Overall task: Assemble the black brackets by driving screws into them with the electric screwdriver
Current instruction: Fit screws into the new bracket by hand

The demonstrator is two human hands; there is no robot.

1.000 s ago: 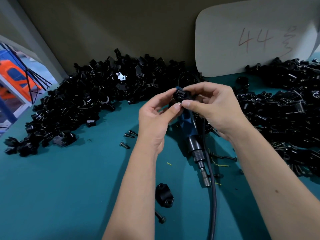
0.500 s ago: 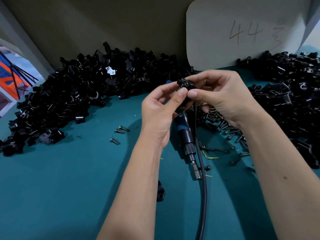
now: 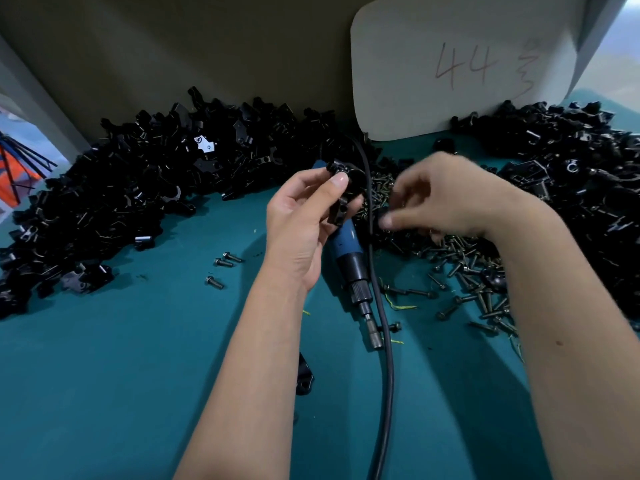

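Black brackets (image 3: 145, 188), teal table (image 3: 104, 375), blue-and-black screwdriver (image 3: 348, 252), black cable (image 3: 388, 375), white card (image 3: 450, 64)

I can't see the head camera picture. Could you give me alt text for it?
A person's left hand holds a black bracket above a blue electric screwdriver lying on a teal table. The blurred right hand reaches over loose screws, between bracket piles.

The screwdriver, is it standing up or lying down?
Lying down. The electric screwdriver rests flat on the green table, tip toward the person; no hand holds it.
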